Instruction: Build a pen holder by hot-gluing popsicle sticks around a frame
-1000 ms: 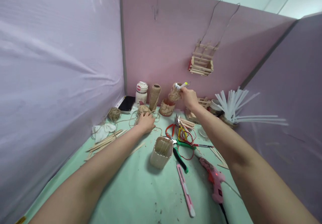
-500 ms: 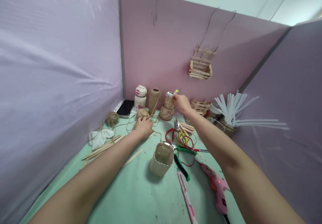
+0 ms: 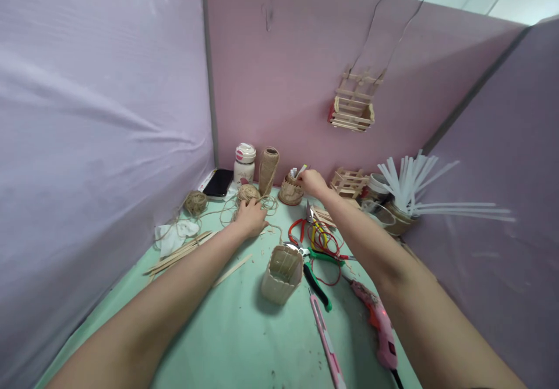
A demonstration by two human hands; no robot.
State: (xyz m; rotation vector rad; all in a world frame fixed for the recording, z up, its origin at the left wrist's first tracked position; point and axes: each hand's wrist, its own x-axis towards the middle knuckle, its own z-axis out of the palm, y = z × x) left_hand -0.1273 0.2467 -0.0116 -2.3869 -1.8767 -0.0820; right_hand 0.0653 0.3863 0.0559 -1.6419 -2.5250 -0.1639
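My right hand (image 3: 312, 183) is stretched to the back of the green table. Its fingers pinch a white marker with a yellow-green tip (image 3: 300, 172). The marker stands in a small twine-wrapped holder (image 3: 290, 191) by the pink wall. My left hand (image 3: 251, 218) lies palm down on the table. Its fingers are curled against a ball of brown twine (image 3: 248, 192), and loose strands trail around it.
At the back stand a white bottle (image 3: 244, 165), a twine cone (image 3: 268, 169), a phone (image 3: 219, 182) and a stick crate (image 3: 348, 182). Nearer lie a stick cup (image 3: 282, 267), green pliers (image 3: 318, 284), a pink cutter (image 3: 327, 342), a pink glue gun (image 3: 381, 331) and loose sticks (image 3: 179, 252). A jar of glue sticks (image 3: 402, 202) stands at the right.
My right hand has come down with the marker and the raised twine-wrapped holder, which now sits low on the table. My left hand has stayed by the twine ball.
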